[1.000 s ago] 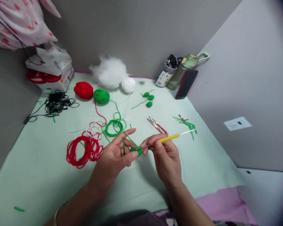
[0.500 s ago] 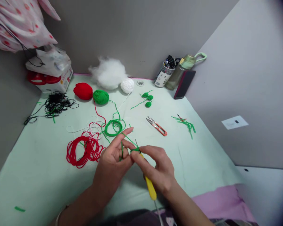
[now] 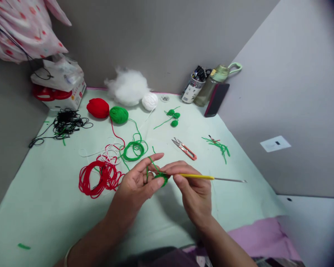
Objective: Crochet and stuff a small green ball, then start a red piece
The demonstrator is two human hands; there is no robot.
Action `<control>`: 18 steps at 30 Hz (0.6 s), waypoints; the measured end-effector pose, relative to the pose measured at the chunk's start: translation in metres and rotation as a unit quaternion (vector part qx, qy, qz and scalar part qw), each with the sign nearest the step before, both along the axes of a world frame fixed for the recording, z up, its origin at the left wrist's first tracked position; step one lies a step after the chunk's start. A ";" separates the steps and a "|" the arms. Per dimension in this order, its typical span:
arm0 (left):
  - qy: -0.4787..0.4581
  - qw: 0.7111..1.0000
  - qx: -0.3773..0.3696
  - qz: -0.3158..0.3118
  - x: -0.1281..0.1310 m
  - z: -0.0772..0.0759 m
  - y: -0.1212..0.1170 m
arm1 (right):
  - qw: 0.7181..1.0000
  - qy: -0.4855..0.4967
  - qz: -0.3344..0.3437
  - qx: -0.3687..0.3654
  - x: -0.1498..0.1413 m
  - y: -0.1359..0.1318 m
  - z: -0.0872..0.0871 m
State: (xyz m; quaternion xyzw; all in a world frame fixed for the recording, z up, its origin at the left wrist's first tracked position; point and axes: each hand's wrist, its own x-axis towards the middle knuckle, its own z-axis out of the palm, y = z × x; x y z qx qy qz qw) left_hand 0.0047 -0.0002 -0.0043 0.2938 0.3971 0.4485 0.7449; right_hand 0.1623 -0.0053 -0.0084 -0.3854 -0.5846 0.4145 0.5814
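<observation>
My left hand (image 3: 137,183) pinches a small green crochet piece (image 3: 161,179) between thumb and fingers, with green yarn looped over its raised index finger. In my right hand (image 3: 193,191) is a crochet hook with a yellow handle (image 3: 197,176), lying nearly level. Its free metal end points right, while its working tip is at the green piece, partly hidden by my fingers. Just beyond my left hand lies a loose coil of green yarn (image 3: 133,151), with a green ball (image 3: 119,115) behind it. A red yarn tangle (image 3: 98,180) sits to the left.
Orange-handled thread snips (image 3: 185,149) lie beyond my right hand. Green yarn scraps (image 3: 221,146) are at the right, small green crocheted pieces (image 3: 174,123) farther back. Along the back stand white stuffing (image 3: 129,87), a pen cup (image 3: 193,89), a bottle (image 3: 207,89) and a phone (image 3: 217,101).
The hook has swung from pointing down toward me to lying nearly level, its free end to the right. My right hand has turned with it, and the green piece is tilted more into view.
</observation>
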 end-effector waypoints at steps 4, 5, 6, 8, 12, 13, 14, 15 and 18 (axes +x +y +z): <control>0.016 1.000 -0.002 0.003 0.000 0.002 0.001 | 0.998 -0.058 -0.013 0.033 0.001 -0.005 -0.001; 0.008 1.000 -0.010 -0.003 -0.001 0.003 0.001 | 0.999 -0.041 -0.010 0.026 0.002 -0.005 -0.001; -0.004 1.000 -0.022 -0.013 -0.002 0.004 0.002 | 1.000 -0.009 -0.005 0.008 0.003 -0.004 -0.002; -0.039 0.997 -0.048 -0.038 -0.005 0.006 0.003 | 0.996 0.073 0.010 -0.048 0.005 -0.001 -0.002; -0.109 0.988 -0.064 -0.088 -0.009 0.007 0.004 | 0.972 0.172 0.032 -0.157 0.009 0.007 0.002; -0.115 0.987 -0.063 -0.091 -0.008 0.007 0.004 | 0.966 0.184 0.034 -0.177 0.008 0.008 0.002; -0.113 0.988 -0.059 -0.088 -0.007 0.006 0.004 | 0.962 0.191 0.037 -0.191 0.008 0.008 0.003; -0.103 0.990 -0.051 -0.078 -0.005 0.005 0.003 | 0.961 0.192 0.036 -0.193 0.006 0.008 0.002; -0.022 1.000 -0.011 -0.012 0.000 0.002 0.000 | 0.983 0.131 0.016 -0.126 0.000 0.005 0.000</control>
